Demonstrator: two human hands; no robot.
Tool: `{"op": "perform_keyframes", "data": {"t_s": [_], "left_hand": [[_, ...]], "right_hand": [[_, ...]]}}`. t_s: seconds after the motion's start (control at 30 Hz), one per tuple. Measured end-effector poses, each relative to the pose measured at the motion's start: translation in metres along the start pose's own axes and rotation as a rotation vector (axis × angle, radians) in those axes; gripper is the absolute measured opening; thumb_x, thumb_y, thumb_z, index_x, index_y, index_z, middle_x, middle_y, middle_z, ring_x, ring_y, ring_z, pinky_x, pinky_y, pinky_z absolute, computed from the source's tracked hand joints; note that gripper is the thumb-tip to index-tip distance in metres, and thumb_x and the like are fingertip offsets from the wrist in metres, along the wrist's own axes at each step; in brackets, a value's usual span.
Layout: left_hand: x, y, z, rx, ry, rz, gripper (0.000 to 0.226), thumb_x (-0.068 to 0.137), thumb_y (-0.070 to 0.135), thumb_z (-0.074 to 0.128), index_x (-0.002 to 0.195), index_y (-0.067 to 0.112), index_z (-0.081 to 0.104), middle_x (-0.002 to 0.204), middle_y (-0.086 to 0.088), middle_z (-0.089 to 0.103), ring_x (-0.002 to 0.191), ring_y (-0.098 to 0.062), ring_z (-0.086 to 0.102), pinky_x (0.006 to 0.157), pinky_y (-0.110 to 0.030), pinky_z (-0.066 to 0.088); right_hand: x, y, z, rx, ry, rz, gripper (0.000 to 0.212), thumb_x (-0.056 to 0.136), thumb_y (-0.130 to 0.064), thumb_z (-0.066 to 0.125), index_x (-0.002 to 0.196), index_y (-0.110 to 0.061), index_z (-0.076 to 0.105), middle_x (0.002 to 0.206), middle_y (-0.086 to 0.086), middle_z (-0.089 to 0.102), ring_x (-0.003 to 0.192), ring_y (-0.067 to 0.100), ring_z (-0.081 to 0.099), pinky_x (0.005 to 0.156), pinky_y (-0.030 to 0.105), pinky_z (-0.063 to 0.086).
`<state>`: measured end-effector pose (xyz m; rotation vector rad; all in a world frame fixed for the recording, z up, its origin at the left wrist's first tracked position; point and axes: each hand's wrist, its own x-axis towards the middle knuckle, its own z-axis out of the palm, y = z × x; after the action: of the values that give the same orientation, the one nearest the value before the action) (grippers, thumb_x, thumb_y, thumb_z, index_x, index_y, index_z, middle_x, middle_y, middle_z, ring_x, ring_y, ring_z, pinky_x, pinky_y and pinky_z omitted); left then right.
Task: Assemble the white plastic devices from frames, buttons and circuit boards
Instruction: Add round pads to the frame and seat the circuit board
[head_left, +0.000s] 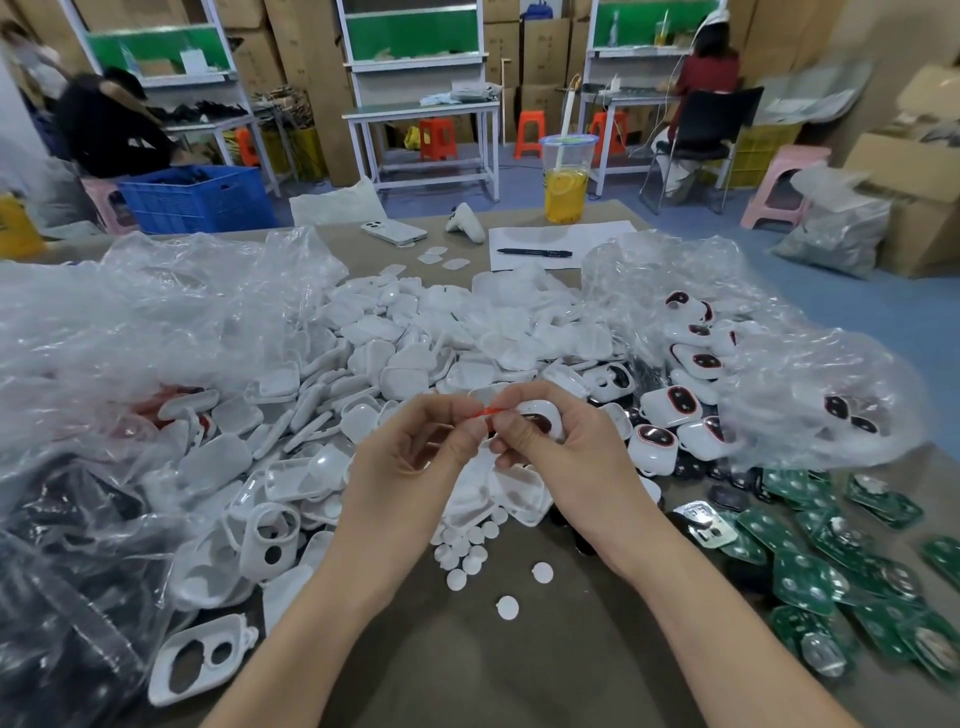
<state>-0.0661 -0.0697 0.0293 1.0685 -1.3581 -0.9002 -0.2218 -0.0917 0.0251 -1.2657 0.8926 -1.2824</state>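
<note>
My right hand (561, 447) grips a white plastic frame (543, 415) with a dark oval opening, held above the table. My left hand (415, 447) pinches a small red piece (485, 411) against the frame's edge, fingertips of both hands meeting there. A big heap of white frames and covers (415, 353) fills the table's middle. Small white round buttons (467, 551) lie scattered just below my hands. Green circuit boards (831, 561) are spread at the right. Assembled white devices with red-rimmed dark buttons (691, 384) sit right of my hands.
Crumpled clear plastic bags (130, 338) flank the heap at left and another (831, 395) at right. At the far edge stand a yellow drink cup (566, 182), a phone (392, 231), a pen (535, 253) on paper. People sit at benches behind.
</note>
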Motion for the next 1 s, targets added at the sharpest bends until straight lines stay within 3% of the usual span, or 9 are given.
{"op": "perform_keyframes", "data": {"t_s": [0.1, 0.23, 0.37, 0.5, 0.6, 0.67, 0.77, 0.9, 1.0], "left_hand": [[0.0, 0.0, -0.001, 0.028, -0.012, -0.002, 0.008, 0.087, 0.03, 0.068, 0.088, 0.037, 0.072, 0.089, 0.01, 0.075, 0.086, -0.009, 0.069, 0.08, -0.021, 0.054], [-0.001, -0.002, -0.002, 0.047, -0.043, 0.015, 0.015, 0.094, 0.017, 0.069, 0.088, 0.03, 0.07, 0.092, 0.006, 0.075, 0.088, -0.01, 0.071, 0.079, -0.016, 0.051], [0.0, -0.004, 0.0, 0.077, -0.022, 0.007, 0.012, 0.092, 0.019, 0.07, 0.085, 0.029, 0.068, 0.09, 0.005, 0.074, 0.088, -0.01, 0.069, 0.077, -0.014, 0.05], [0.001, -0.003, 0.0, 0.055, 0.057, -0.003, 0.013, 0.094, 0.019, 0.069, 0.086, 0.029, 0.069, 0.086, 0.01, 0.073, 0.082, -0.008, 0.068, 0.075, -0.016, 0.051], [0.001, 0.0, 0.0, 0.01, 0.095, 0.006, 0.012, 0.095, 0.022, 0.068, 0.086, 0.029, 0.069, 0.08, 0.013, 0.071, 0.073, -0.007, 0.061, 0.068, -0.013, 0.05], [0.0, 0.001, 0.002, -0.015, 0.097, -0.006, 0.01, 0.095, 0.023, 0.068, 0.087, 0.029, 0.07, 0.08, 0.012, 0.071, 0.071, -0.008, 0.06, 0.067, -0.014, 0.05], [-0.001, 0.002, 0.006, -0.052, 0.082, -0.029, 0.006, 0.092, 0.026, 0.071, 0.087, 0.028, 0.07, 0.076, 0.007, 0.067, 0.069, -0.008, 0.059, 0.065, -0.015, 0.048], [-0.004, 0.001, 0.008, -0.036, 0.099, 0.002, 0.013, 0.093, 0.021, 0.069, 0.083, 0.029, 0.068, 0.072, 0.004, 0.064, 0.065, -0.009, 0.055, 0.062, -0.014, 0.046], [-0.006, 0.0, 0.01, -0.018, 0.119, 0.028, 0.016, 0.094, 0.018, 0.068, 0.083, 0.03, 0.067, 0.082, 0.001, 0.072, 0.075, -0.011, 0.066, 0.068, -0.018, 0.052]], "right_hand": [[0.0, 0.0, 0.0, -0.01, -0.019, -0.011, 0.009, 0.093, -0.008, 0.068, 0.093, -0.017, 0.071, 0.071, -0.004, 0.07, 0.068, 0.011, 0.066, 0.068, 0.019, 0.054], [-0.001, -0.002, 0.001, -0.063, -0.041, -0.019, 0.018, 0.094, -0.008, 0.068, 0.086, -0.024, 0.07, 0.071, -0.009, 0.069, 0.066, 0.008, 0.065, 0.068, 0.019, 0.053], [0.0, 0.0, 0.001, -0.104, -0.051, -0.028, 0.019, 0.095, -0.01, 0.067, 0.086, -0.027, 0.069, 0.075, -0.011, 0.069, 0.071, 0.008, 0.066, 0.065, 0.021, 0.053], [0.0, 0.002, 0.002, 0.004, -0.059, 0.077, 0.004, 0.089, -0.033, 0.074, 0.091, -0.031, 0.071, 0.073, -0.003, 0.066, 0.071, 0.011, 0.061, 0.062, 0.022, 0.052], [0.004, 0.002, 0.001, 0.216, -0.017, 0.187, 0.017, 0.075, -0.027, 0.062, 0.083, -0.034, 0.076, 0.074, 0.0, 0.067, 0.071, 0.013, 0.063, 0.065, 0.026, 0.051], [0.006, 0.005, 0.0, 0.238, -0.005, 0.159, 0.026, 0.081, -0.022, 0.055, 0.089, -0.033, 0.078, 0.085, 0.004, 0.074, 0.08, 0.016, 0.07, 0.077, 0.029, 0.056], [0.004, 0.007, 0.003, 0.179, -0.048, 0.094, 0.023, 0.1, -0.02, 0.057, 0.111, -0.031, 0.074, 0.109, 0.008, 0.075, 0.102, 0.021, 0.072, 0.092, 0.034, 0.057], [0.0, 0.006, 0.006, 0.057, -0.001, 0.049, 0.023, 0.089, -0.039, 0.064, 0.11, -0.039, 0.074, 0.093, -0.006, 0.074, 0.089, 0.01, 0.064, 0.083, 0.034, 0.054], [-0.001, 0.007, 0.009, 0.062, 0.001, 0.038, 0.021, 0.091, -0.039, 0.061, 0.107, -0.041, 0.074, 0.097, -0.007, 0.077, 0.092, 0.005, 0.069, 0.081, 0.028, 0.055]]}}
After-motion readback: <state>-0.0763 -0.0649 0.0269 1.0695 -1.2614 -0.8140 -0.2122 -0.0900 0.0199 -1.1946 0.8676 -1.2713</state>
